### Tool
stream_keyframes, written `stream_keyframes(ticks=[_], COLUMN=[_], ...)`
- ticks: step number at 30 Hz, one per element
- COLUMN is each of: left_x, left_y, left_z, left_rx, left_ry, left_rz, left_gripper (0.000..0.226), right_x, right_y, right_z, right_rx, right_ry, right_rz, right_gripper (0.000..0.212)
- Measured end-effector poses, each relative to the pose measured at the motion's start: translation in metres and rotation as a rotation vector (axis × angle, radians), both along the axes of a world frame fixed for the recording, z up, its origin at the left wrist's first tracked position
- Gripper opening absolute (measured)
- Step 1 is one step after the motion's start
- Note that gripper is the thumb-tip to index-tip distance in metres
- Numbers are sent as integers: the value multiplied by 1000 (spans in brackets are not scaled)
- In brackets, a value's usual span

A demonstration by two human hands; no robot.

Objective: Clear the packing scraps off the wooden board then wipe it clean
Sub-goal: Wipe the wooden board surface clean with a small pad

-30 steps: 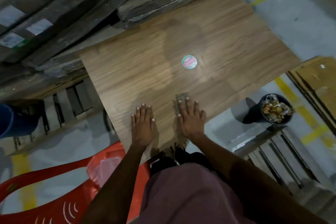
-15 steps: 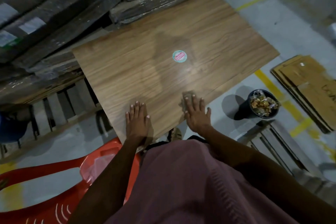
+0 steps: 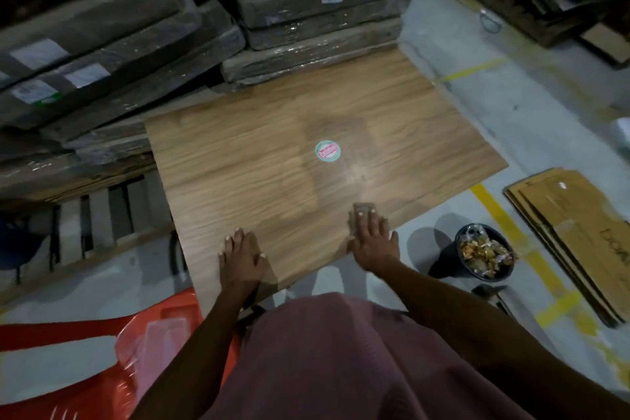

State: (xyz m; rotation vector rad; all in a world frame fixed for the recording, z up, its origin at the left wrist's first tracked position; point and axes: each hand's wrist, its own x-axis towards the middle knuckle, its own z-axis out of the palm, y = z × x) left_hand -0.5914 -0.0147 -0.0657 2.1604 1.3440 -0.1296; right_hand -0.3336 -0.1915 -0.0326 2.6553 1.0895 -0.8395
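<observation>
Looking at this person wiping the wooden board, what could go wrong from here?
The right hand presses a cloth at the board's near edge, which seems to overhang the floor; leaning there might tip it. A wide sweep could also catch and peel the round sticker. Stepping right, a foot might knock over the bucket of scraps.
</observation>
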Motion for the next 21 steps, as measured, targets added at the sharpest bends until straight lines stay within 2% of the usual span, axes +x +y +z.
stream_keyframes(ticks=[3,5,7,10,14,16,21], left_x=[30,55,83,119,147,159,169], left_y=[-19,-35,-49,-59,-83,-100,-121], left_z=[4,8,13,17,14,15,21], left_rx=[31,8,-5,-44,-77,-92,-84], left_ry=[45,91,107,138,162,177,224], left_rz=[172,278,330,337,340,306,245], left_gripper=[74,73,71,72,81,84,81], right_x=[-4,4,25,70,108,104,72], right_y=[1,-1,-6,-13,-15,-11,-8], right_z=[0,3,3,1,4,6,-1], right_rx=[17,24,16,-15,-30,-19,22], right_ry=[-24,-4,-35,-58,41,69,46], right_rz=[345,508,522,338,156,218,618], right_gripper=[80,75,70,70,71,72,70])
